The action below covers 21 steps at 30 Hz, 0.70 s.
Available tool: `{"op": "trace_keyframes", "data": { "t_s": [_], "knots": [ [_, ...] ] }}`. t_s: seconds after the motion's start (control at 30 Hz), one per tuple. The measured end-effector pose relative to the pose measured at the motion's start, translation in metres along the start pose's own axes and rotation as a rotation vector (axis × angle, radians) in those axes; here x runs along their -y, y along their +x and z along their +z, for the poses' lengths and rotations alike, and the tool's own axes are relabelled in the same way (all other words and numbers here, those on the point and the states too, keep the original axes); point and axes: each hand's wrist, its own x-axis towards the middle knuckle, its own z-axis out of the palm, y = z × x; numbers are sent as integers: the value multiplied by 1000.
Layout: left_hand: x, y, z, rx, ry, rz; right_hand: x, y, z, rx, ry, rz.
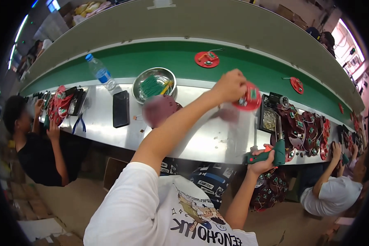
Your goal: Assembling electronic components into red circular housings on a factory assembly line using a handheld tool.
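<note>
My left arm reaches across the bench, and my left hand (232, 85) is closed on the edge of a red disc (250, 97) with a small green circuit board on it. The disc is held above the metal tabletop and is slightly blurred. Lower and to the right, my right hand (261, 163) grips a green electric screwdriver (278, 153) with an orange-red trigger; its shaft points away from me. Dark red discs (159, 110) lie left of my left forearm, which partly covers them. Near the screwdriver's tip sits a black tray of small screws (269, 119).
A metal bowl (173, 78) holds green and yellow wires, beside a black phone (121, 108) and a water bottle (100, 71). Finished-looking disc assemblies (301, 131) crowd the right. Another red disc (207, 59) rests on the green strip. Co-workers sit at both sides.
</note>
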Motion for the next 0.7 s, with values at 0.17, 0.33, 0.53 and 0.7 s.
{"op": "trace_keyframes", "data": {
  "t_s": [0.17, 0.33, 0.53, 0.7],
  "knots": [
    [-7, -88, -31, 260, 198, -84, -7, 3, 1, 0, 48, -18],
    [10, -125, -62, 168, 486, 58, 3, -3, 9, 34, 1, 5],
    [30, -98, -167, 90, 759, -578, 4, -5, 9, -4, -47, 9],
    [89, -122, -207, 220, 851, -693, -1, -3, 4, 15, -27, -13]
  ]
}}
